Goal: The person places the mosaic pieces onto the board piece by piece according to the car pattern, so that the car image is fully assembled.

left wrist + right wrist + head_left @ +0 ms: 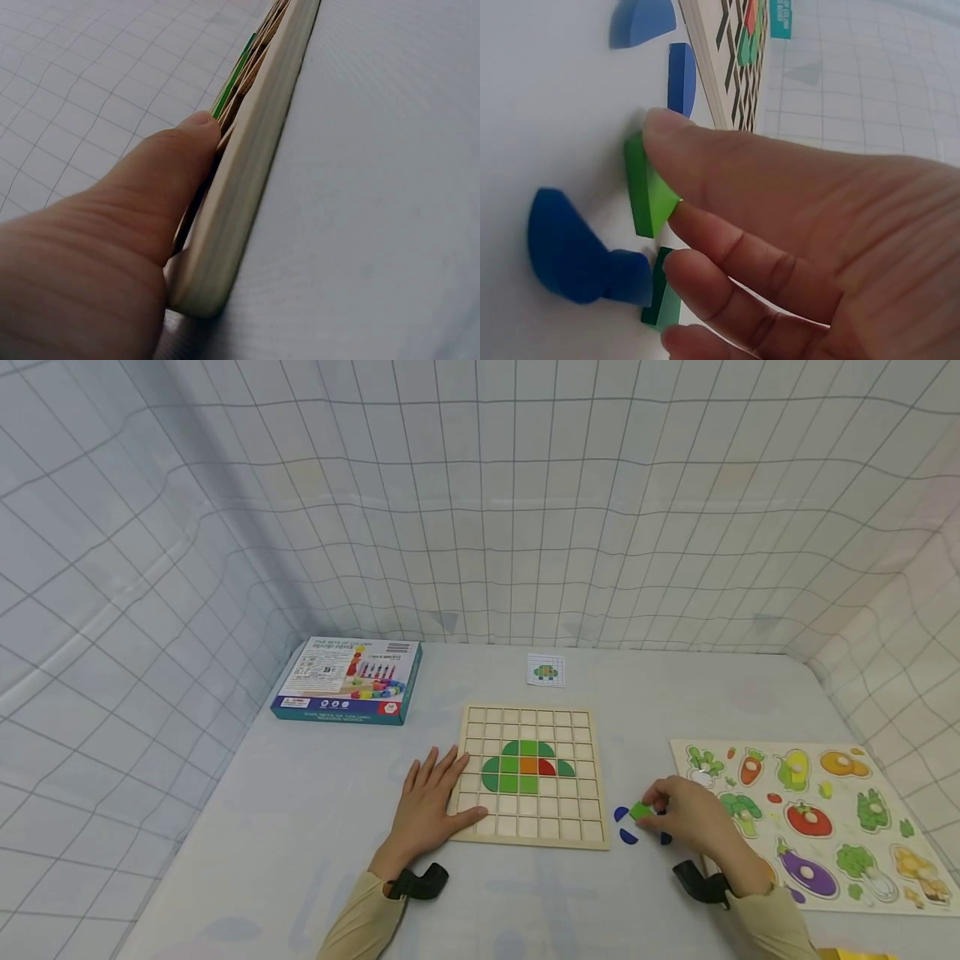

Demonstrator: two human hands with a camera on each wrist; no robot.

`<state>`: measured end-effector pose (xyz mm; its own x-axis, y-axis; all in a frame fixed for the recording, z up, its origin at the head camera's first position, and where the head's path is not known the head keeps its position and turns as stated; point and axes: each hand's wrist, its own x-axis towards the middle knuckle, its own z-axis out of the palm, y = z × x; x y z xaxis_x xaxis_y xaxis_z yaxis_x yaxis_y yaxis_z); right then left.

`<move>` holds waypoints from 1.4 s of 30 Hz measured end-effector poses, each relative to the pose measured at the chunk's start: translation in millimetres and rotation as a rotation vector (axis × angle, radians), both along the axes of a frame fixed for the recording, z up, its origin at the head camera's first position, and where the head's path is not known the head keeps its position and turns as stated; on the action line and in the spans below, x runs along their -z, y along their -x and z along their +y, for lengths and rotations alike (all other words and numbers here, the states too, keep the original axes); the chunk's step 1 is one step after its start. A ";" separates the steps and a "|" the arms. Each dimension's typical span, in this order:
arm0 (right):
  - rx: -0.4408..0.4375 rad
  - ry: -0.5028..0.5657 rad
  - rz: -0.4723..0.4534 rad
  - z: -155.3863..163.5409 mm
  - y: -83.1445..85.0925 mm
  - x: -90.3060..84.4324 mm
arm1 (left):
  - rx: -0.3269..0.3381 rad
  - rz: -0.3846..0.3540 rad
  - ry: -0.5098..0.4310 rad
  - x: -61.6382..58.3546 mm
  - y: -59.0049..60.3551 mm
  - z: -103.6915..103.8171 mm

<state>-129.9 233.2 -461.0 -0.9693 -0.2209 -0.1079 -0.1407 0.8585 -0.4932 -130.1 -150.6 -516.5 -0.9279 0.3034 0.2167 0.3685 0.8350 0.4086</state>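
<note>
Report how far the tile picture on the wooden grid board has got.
Done: green, orange and red tiles already form a domed shape on the board, resembling the little pattern card. In hand: the right hand pinches a green tile beside the board, while the left hand rests on its edge. Left: blue pieces lie loose on the table; many board squares remain bare.

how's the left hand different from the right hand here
The left hand lies flat, fingers spread, pressing on the wooden grid board's left edge. The right hand is curled, pinching a light green tile beside the board among blue pieces. Both rest low over the table and wear a black wrist strap.
</note>
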 end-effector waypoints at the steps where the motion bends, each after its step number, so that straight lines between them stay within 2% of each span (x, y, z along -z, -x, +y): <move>1: -0.003 0.003 -0.003 -0.2 1.0 0.5 | -0.002 -0.004 0.002 -0.4 -0.1 0.0; 9: -0.027 0.051 -0.029 -2.8 6.6 2.3 | -0.005 -0.034 0.003 -2.5 -0.7 0.8; 20: -0.015 0.100 -0.015 -11.4 3.4 0.1 | -0.008 -0.038 0.009 -2.4 -0.8 1.3; 24: -0.020 0.117 0.025 -12.1 4.9 1.1 | -0.011 -0.044 0.011 -3.3 -0.9 1.3; 29: -0.023 0.135 0.128 -16.7 10.1 -0.7 | -0.011 -0.040 0.017 -3.0 -1.2 0.9; 34: -0.040 0.185 0.195 -33.5 16.3 -5.4 | -0.014 -0.039 0.016 -2.1 -1.1 0.2; 38: -0.092 0.253 0.179 -52.2 20.4 -5.7 | -0.015 -0.042 0.015 -1.9 -0.9 0.3; 42: -0.139 0.309 0.120 -69.7 25.0 -1.3 | -0.011 -0.033 0.013 -0.8 -0.3 0.4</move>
